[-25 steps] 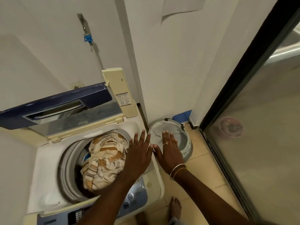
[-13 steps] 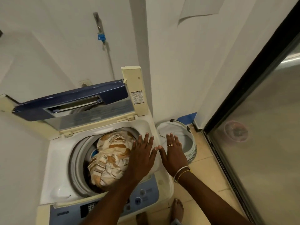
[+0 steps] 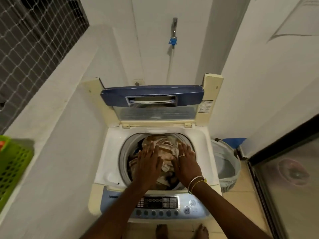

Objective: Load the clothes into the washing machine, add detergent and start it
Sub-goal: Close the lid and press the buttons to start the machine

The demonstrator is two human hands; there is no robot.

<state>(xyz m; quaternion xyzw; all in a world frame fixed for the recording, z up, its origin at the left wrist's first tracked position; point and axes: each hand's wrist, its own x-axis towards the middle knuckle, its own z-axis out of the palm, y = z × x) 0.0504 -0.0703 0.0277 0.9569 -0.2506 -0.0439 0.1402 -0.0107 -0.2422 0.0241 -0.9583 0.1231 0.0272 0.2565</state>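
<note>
A white top-loading washing machine (image 3: 110, 152) stands before me with its blue lid (image 3: 151, 96) raised against the wall. Brown-and-cream patterned clothes (image 3: 166, 147) fill the drum. My left hand (image 3: 149, 160) lies flat on the left side of the pile, fingers straight. My right hand (image 3: 185, 160), with a ring and bangles, presses flat on the right side of the pile. The blue control panel (image 3: 157, 203) with buttons and a display runs along the machine's front edge, partly under my forearms.
A pale laundry basket (image 3: 227, 163) stands on the tiled floor right of the machine. A glass door (image 3: 290, 178) with a dark frame is at the far right. A green plastic crate (image 3: 12, 171) sits on the left ledge. A tap with a blue fitting (image 3: 173, 40) hangs above.
Both hands moved from the machine's right rim and the basket onto the clothes in the drum. My view swung left, centring the machine and bringing the green crate and window mesh into sight.
</note>
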